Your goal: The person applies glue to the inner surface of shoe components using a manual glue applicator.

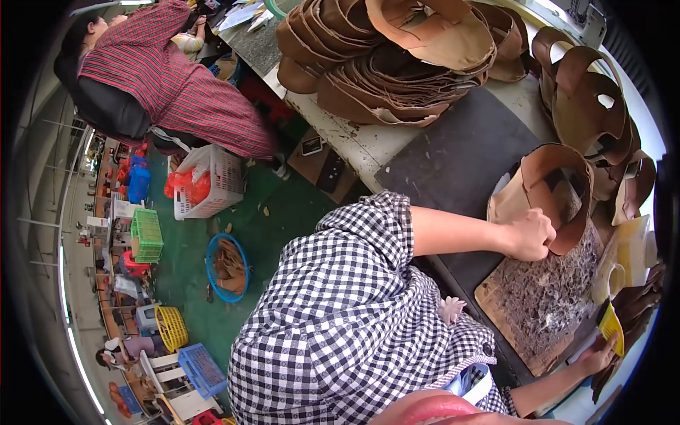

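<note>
A brown leather shoe upper (567, 166), curved into a loop, stands on the worktop at the far end of a rough board (542, 304) crusted with grey residue. My left hand (530, 235) is closed on the near edge of this upper, knuckles up, its fingertips hidden. Beyond the board's right side, my right hand (601, 356) has its fingers wrapped around a yellow brush (611, 329), whose lower part is covered by the fingers. Close to the brush sits a pale yellow, smeared container (625, 258) with a ring-shaped handle.
Stacked leather uppers (397, 81) rise at the back of the table, with more uppers (588, 99) along the right. A black mat (460, 152) covers part of the worktop. Left, on the green floor, are a blue basket (228, 268) and white crate (212, 185); a co-worker (170, 85) sits behind.
</note>
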Tool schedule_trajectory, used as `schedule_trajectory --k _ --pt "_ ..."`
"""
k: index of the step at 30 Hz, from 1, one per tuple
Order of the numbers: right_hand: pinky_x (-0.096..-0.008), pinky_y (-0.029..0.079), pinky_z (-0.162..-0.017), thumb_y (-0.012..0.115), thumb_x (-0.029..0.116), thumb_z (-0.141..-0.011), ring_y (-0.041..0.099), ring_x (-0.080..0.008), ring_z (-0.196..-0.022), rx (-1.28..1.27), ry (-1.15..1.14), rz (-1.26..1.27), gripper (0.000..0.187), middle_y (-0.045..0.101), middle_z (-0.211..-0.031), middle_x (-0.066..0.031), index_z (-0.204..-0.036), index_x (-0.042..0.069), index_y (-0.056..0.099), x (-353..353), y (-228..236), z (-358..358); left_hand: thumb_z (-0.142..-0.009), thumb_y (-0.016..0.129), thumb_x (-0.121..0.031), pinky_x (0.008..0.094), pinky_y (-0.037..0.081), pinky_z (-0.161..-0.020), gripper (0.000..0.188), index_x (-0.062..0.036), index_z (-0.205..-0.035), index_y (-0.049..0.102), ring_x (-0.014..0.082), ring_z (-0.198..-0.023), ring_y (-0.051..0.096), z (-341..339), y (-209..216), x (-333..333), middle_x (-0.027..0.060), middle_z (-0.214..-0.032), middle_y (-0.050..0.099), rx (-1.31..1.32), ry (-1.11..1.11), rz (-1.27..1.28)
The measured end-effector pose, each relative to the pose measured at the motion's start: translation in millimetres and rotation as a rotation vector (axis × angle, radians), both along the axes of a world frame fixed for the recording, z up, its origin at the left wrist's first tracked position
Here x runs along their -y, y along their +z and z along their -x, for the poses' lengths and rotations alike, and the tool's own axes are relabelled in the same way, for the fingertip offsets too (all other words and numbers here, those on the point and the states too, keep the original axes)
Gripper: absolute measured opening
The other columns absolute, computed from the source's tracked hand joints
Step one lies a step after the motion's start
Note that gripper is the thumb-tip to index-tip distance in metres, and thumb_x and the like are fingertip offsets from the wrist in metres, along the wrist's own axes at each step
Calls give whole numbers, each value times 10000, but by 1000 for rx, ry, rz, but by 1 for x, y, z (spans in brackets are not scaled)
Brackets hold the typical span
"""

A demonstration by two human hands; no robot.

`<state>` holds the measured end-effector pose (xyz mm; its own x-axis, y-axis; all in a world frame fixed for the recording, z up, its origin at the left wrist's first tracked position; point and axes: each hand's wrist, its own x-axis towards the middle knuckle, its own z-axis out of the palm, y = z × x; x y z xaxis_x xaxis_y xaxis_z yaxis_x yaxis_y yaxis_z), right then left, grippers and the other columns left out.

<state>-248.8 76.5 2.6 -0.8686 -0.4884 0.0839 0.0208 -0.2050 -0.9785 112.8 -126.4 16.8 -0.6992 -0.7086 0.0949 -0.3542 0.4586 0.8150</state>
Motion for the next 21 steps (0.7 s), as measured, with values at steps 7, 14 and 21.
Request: schedule_trajectory --k 7,14,21 --pt "-332 400 -835 477 146 -859 522 -208 -919 106 494 105 243 535 -1010 -149 -1021 -35 484 49 -7 -73 -636 564 -182 368 422 -736 124 -72 -647 621 286 -836 491 -2 7 -7 96 -777 572 83 -49 -16" --pt "-270 397 -776 481 168 -824 526 -153 -837 6 803 -200 303 557 -1007 -187 -992 -82 516 90 27 -161 -736 526 -216 424 438 -662 187 -30 -739 549 336 -717 555 10 -12 1 147 -714 585 46 62 127" --pt "-292 425 -555 503 179 -777 542 -135 -600 -476 1006 -500 243 588 -677 -84 -850 -34 594 126 54 -193 -784 509 -231 452 434 -581 186 -47 -760 523 372 -691 560 3 2 25 177 -714 566 28 3 138"
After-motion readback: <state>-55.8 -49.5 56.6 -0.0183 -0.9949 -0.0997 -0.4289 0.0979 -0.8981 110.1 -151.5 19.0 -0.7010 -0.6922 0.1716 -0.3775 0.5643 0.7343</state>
